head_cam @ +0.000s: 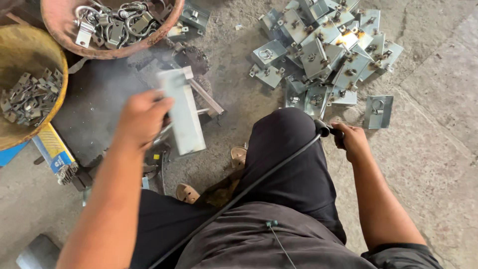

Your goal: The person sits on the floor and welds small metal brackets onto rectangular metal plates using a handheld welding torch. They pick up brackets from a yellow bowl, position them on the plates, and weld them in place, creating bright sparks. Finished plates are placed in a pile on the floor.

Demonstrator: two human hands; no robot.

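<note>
— What's each hand's grip on?
— Left hand (142, 119) clamped on one grey metal plate (183, 112) over the floor; right hand (352, 141) closed round a black cabled handle (329, 132).
— Containers?
— Two: rusty bowl (59, 30) of shackles (117, 22), yellow basin (55, 107) of small brackets (30, 97).

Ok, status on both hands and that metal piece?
Left hand grips grey metal box, smoke around it. Right hand holds black cabled handle. Pile of finished boxes ahead.

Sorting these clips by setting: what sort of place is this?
Probably a small metal fabrication or welding workshop. A heap of grey metal boxes lies on the bare concrete floor, basins hold metal shackles, and the right hand grips a cabled tool handle.
</note>
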